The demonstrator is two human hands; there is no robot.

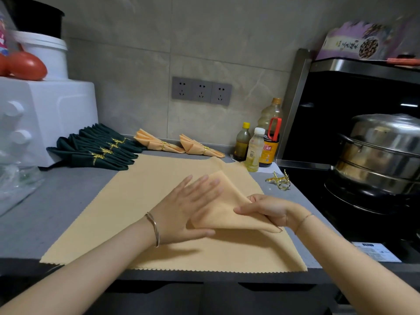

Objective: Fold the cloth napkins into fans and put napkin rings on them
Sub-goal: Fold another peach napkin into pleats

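The peach napkin lies spread on the desk, its right corner folded over toward 10 o'clock. The right hand pinches that flap. The left hand, fingers straight, presses flat against it. Loose napkin rings sit at 2 o'clock, nearer the right hand.

Peach napkin, partly folded.
I see it spread flat, right side lifted over itself; green fans and two peach fans, gold-ringed, lie behind it; loose gold rings sit to its right.
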